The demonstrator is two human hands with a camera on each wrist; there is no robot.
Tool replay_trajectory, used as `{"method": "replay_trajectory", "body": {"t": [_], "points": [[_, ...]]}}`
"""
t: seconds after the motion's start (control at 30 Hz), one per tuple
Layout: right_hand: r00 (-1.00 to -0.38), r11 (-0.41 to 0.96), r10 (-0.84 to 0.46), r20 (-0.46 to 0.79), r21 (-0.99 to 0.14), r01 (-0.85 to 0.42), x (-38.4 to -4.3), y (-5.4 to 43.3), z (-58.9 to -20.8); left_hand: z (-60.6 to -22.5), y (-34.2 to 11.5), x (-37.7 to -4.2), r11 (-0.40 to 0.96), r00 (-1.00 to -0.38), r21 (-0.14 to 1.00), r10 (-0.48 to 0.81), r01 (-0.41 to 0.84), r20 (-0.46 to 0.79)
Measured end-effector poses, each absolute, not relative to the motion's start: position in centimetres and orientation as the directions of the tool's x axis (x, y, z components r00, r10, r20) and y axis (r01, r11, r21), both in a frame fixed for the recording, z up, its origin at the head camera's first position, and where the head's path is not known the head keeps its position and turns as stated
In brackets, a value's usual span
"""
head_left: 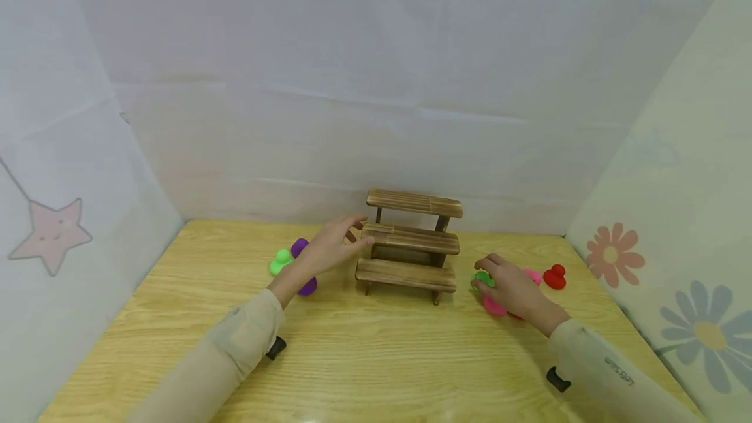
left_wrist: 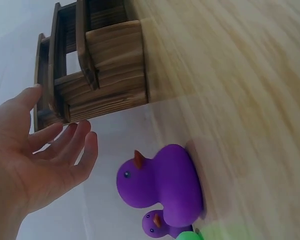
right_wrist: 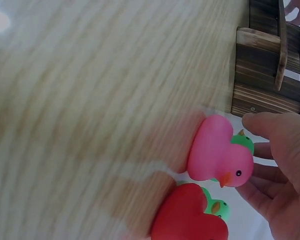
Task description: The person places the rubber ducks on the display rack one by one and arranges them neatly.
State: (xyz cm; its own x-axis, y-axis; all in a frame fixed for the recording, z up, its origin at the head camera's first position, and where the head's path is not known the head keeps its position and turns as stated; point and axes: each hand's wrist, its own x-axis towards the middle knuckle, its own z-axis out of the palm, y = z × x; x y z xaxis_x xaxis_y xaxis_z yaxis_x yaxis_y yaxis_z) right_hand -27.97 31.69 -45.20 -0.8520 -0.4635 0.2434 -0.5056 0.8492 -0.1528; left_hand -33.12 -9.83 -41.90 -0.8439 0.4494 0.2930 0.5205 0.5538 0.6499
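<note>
In the head view, my left hand (head_left: 335,243) reaches the left end of a three-tier wooden stand (head_left: 405,273), thumb overlapping the middle step. Its fingers are loosely bent, with nothing held in the left wrist view. A large purple duck (left_wrist: 162,182) sits beside this hand, a smaller purple duck (left_wrist: 154,223) behind it. Over on the right, my right hand (head_left: 514,286) is spread around a green duck (head_left: 484,279), thumb and fingers apart. A pink duck (right_wrist: 220,152) partly hides that green duck in the right wrist view. Nearby is a red duck (right_wrist: 187,215).
A light green duck (head_left: 282,262) stands among the purple ones on the left. Another red duck (head_left: 555,277) sits farthest right, near a second pink duck (head_left: 532,275). Cloth walls (head_left: 376,116) enclose the wooden table (head_left: 376,358) at the back and sides.
</note>
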Motion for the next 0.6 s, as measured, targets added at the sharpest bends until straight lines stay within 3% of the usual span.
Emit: {"method": "replay_trajectory", "body": {"t": [0.6], "points": [[-0.874, 0.844, -0.405, 0.269, -0.258, -0.47, -27.7, 31.3, -45.6, -41.25, -9.1, -33.24, 0.59, -0.812, 0.564, 0.487, 0.577, 0.321]]}}
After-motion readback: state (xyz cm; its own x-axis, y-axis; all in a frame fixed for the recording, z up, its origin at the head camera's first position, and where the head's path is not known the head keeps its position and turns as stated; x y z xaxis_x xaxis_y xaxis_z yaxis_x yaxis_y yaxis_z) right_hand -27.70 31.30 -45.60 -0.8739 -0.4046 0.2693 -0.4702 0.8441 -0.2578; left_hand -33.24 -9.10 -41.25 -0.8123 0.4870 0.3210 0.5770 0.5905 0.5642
